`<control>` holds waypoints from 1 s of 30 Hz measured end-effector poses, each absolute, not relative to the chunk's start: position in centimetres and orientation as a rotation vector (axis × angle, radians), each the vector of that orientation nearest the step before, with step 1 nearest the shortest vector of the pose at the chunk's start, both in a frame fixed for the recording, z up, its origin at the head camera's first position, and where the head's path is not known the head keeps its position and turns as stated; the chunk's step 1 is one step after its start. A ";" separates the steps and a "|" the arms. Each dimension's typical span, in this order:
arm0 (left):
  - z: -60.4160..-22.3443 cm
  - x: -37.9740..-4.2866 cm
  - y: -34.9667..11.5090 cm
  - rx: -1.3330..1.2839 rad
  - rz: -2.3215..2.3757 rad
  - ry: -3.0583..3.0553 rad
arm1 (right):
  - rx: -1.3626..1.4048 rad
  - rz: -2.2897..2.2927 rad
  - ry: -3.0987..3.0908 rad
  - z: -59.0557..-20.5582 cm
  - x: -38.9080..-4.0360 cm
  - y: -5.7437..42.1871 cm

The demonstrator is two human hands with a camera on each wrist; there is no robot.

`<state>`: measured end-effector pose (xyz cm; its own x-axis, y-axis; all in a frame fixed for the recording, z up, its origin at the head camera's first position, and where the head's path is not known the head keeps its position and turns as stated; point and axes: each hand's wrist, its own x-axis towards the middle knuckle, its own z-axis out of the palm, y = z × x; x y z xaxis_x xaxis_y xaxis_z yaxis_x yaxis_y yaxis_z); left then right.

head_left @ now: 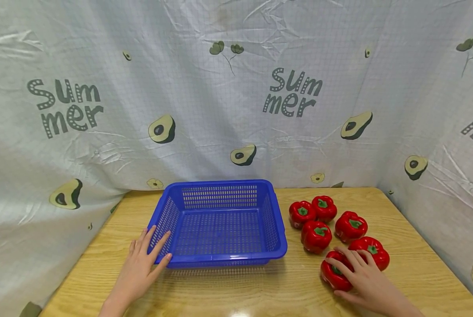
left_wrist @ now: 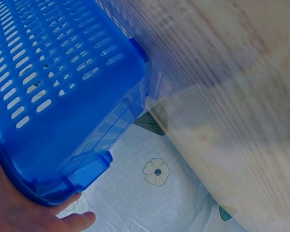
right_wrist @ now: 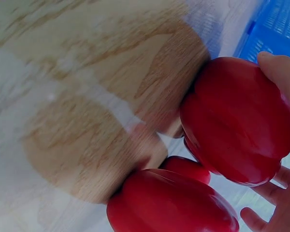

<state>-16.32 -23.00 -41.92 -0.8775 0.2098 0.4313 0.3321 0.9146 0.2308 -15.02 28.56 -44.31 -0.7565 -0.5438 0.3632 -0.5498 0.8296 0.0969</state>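
A blue plastic basket (head_left: 220, 257) with slotted walls stands on the table, with nothing in it. My left hand (head_left: 139, 268) rests at its front left corner, fingers spread and fairly straight over the rim; the left wrist view shows the hand (left_wrist: 24, 208) against the basket's corner (left_wrist: 72, 140). On the right, my right hand (head_left: 361, 279) grips a red bell pepper (head_left: 328, 276) from above. In the right wrist view, thumb and fingers lie on opposite sides of this pepper (right_wrist: 237, 121), which appears at table level. Its green stem is partly hidden by the fingers.
Several more red bell peppers with green stems stand right of the basket, among them a front one (head_left: 316, 237) and one (head_left: 379, 255) close beside my right hand. A printed cloth (head_left: 205, 132) hangs behind the wooden table (head_left: 236, 295) and along its sides.
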 end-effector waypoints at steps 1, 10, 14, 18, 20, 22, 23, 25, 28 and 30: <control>-41.9 -16.3 -23.0 -0.395 -0.420 -2.670 | 0.822 0.019 -2.625 -44.3 -15.0 28.6; -42.0 -16.3 -22.9 -0.401 -0.422 -2.668 | 0.833 0.026 -2.575 -44.6 -15.2 28.7; -41.9 -16.3 -22.9 -0.396 -0.418 -2.676 | 0.843 0.025 -2.563 -44.7 -15.2 28.8; -41.9 -16.2 -22.8 -0.389 -0.426 -2.691 | 0.859 0.034 -2.538 -44.7 -15.2 28.8; -41.9 -16.2 -22.8 -0.389 -0.426 -2.689 | 0.866 0.034 -2.526 -44.7 -15.3 28.8; -41.9 -16.2 -22.8 -0.385 -0.421 -2.692 | 0.875 0.034 -2.514 -44.6 -15.3 28.7; -42.0 -16.2 -22.8 -0.384 -0.419 -2.691 | 0.880 0.034 -2.505 -44.5 -15.3 28.7; -42.0 -16.2 -22.8 -0.382 -0.420 -2.693 | 0.895 0.030 -2.482 -44.3 -15.3 28.7; -42.0 -16.2 -22.7 -0.377 -0.423 -2.698 | 0.916 0.025 -2.448 -43.9 -15.4 28.6; -42.0 -16.2 -22.7 -0.376 -0.428 -2.698 | 0.930 0.023 -2.429 -43.5 -15.5 28.4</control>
<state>-16.21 -22.74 -41.96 -0.8911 0.1992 0.4078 0.3156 0.9177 0.2413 -15.47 28.43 -43.47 -0.6198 -0.6156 0.4867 -0.6247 0.7624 0.1688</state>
